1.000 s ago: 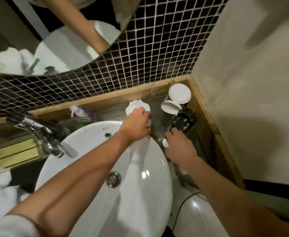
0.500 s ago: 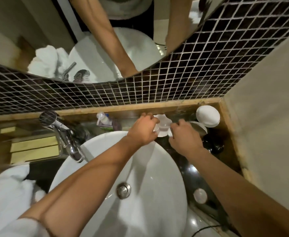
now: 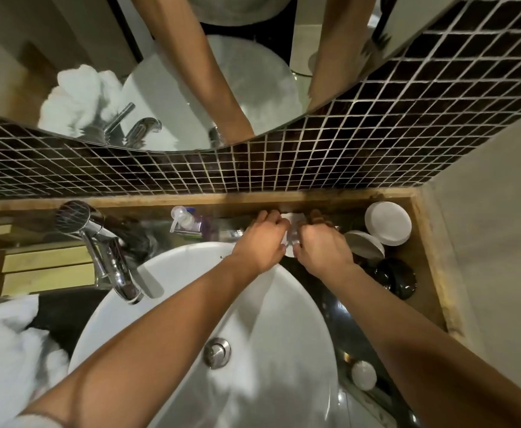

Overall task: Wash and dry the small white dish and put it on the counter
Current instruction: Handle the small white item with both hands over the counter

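Only a sliver of the small white dish [image 3: 290, 218] shows between my two hands, at the back of the dark counter [image 3: 339, 307] just behind the white basin [image 3: 191, 273]. My left hand [image 3: 260, 242] grips its left side with curled fingers. From the right, my right hand [image 3: 321, 245] closes on the same dish. Most of the dish is hidden by my fingers. I cannot tell whether it rests on the counter or is lifted.
A chrome tap [image 3: 111, 261] leans over the basin's left rim. A pump bottle [image 3: 185, 222] stands behind the basin. White lidded jars [image 3: 387, 222] and a dark bowl [image 3: 398, 278] crowd the right corner. White towels [image 3: 6, 344] lie at the left. A small white cap [image 3: 363, 374] lies on the counter.
My right hand has left the dark bowl and joined the left on the dish. Both hands have moved back toward the wall, and the view has tilted up.
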